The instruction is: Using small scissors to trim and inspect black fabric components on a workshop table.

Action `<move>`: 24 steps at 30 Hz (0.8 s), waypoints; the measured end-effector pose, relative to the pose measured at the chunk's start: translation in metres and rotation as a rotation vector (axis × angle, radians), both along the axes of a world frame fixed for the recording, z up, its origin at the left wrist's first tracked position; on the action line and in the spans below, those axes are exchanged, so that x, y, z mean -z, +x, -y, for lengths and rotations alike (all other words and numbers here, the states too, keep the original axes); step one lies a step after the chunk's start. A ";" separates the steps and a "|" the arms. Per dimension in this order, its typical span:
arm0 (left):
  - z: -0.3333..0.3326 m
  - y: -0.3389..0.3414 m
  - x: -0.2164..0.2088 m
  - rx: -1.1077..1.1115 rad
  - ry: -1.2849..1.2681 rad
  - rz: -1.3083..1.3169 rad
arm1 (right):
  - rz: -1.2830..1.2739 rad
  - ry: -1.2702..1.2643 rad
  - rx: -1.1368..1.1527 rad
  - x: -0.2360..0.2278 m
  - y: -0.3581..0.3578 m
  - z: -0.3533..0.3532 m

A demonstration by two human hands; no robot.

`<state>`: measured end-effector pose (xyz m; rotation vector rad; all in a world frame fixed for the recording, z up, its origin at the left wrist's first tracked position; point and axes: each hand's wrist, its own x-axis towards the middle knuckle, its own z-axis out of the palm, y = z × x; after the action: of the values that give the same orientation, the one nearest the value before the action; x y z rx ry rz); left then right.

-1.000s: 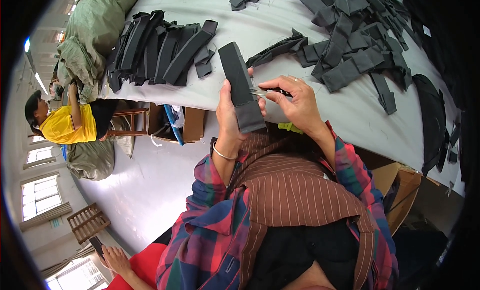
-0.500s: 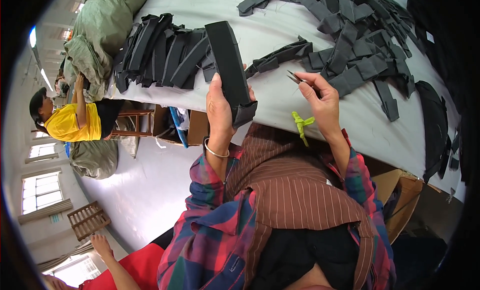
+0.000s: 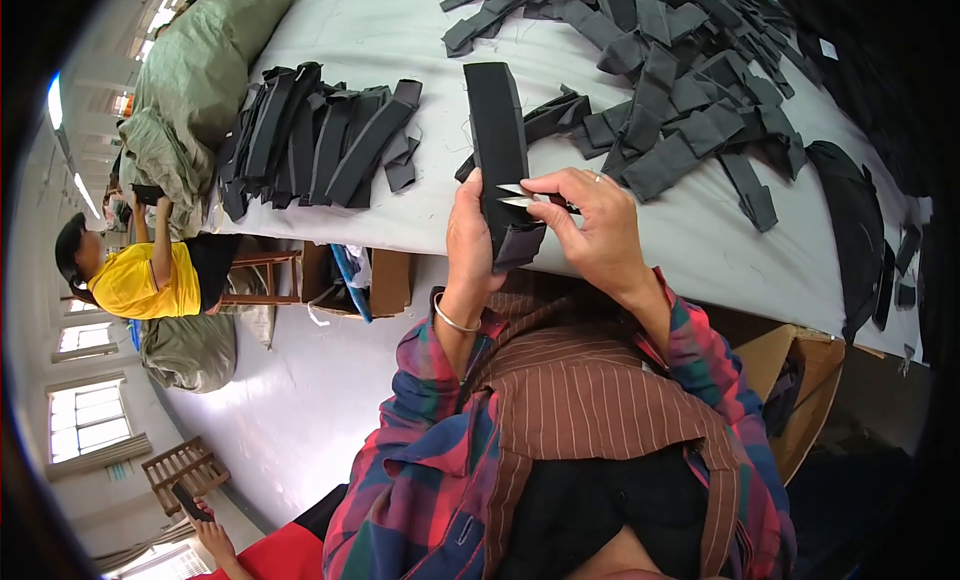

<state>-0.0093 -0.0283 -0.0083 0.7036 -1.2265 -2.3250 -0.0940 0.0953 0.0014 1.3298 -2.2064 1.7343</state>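
Observation:
My left hand [image 3: 468, 235] grips a padded black fabric strip [image 3: 495, 115] by its lower end, held above the table's near edge. A folded flap shows at the end close to my body. In my right hand [image 3: 603, 235] is a pair of thread snips [image 3: 518, 196], blades apart and pointing left across the strip. The snips' handles are mostly hidden by my fingers. Left of my hands lies a row of similar black strips [image 3: 330, 140]. Farther right, a loose heap of dark fabric strips [image 3: 690, 110] spreads over the white-covered table [image 3: 420, 220].
A green sack [image 3: 205, 75] bulges along the table's left side. A person in yellow [image 3: 150, 278] sits beyond it; another in red [image 3: 265, 555] is at lower left. Cardboard boxes [image 3: 392, 280] stand below the table edge. A black bag [image 3: 842, 210] lies at right.
My right hand has moved left with the snips, bringing them from beside the strip to over it. The strip stands more upright and farther right in view. The yellow-green tie is out of sight.

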 end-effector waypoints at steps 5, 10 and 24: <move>-0.011 -0.008 0.005 0.027 0.115 -0.006 | -0.158 0.009 0.041 0.005 -0.002 -0.004; -0.017 -0.011 -0.004 0.187 0.017 -0.112 | -0.204 0.022 0.107 0.007 -0.017 -0.011; -0.025 -0.001 -0.016 0.312 0.213 -0.185 | -0.148 -0.021 0.390 0.012 -0.030 -0.013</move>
<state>-0.0104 -0.0035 0.0078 0.3706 -1.0797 -2.7356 -0.1243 0.1080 -0.0106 0.9090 -2.1753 1.4636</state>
